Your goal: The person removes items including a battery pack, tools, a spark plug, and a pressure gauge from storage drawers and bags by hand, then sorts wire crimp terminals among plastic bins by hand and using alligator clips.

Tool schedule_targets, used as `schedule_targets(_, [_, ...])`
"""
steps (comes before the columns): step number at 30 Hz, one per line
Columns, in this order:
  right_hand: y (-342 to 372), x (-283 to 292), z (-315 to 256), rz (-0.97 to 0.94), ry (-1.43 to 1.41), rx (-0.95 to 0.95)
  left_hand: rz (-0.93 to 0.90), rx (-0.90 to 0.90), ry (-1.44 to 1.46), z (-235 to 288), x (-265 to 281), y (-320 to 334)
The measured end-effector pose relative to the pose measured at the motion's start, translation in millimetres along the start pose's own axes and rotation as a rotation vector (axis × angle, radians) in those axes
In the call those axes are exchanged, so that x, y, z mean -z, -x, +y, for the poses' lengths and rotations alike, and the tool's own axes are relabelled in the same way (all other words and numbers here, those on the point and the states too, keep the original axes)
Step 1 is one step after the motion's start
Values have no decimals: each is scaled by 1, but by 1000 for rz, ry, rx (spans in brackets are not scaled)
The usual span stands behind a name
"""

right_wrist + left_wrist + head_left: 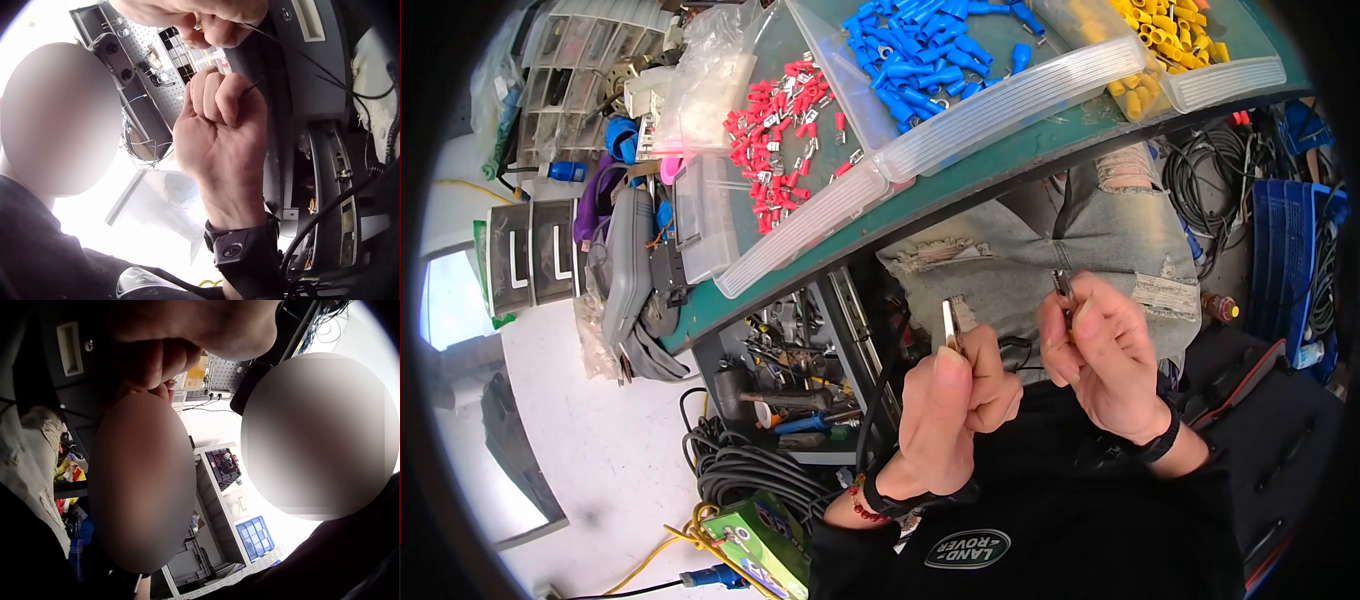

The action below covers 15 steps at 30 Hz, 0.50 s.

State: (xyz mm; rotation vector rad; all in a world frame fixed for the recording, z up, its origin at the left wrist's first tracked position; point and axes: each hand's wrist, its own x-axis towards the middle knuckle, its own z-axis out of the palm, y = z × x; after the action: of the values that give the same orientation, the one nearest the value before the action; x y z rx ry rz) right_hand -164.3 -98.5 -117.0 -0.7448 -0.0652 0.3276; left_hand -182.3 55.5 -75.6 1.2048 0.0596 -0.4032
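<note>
In the head view my left hand (pixel 955 415) pinches a small silver metal clip (pixel 950 326) between thumb and forefinger, its tapered tip pointing up. To its right, my right hand (pixel 1105 352) pinches a smaller, darker metal piece (pixel 1061 284), most of it covered by the fingertips. The two hands are apart, held in front of the lap. A thin dark wire (pixel 275 41) runs out from my right hand in the right wrist view. There the left hand's other fingers are seen curled into the palm. What the right hand's piece is, I cannot tell.
Clear bins with red terminals (pixel 775 150), blue terminals (pixel 930 60) and yellow terminals (pixel 1170 35) stand on the green bench (pixel 1000 160). Below it, a drawer (pixel 785 380) full of tools stands open. Coiled black cable (pixel 750 475) and a green box (pixel 760 545) lie at lower left.
</note>
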Motion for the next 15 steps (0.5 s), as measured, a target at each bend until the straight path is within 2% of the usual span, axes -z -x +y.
schedule_targets(15, [5, 3, -2, -32, 9, 18, -49, -139, -3, -5, 4, 2])
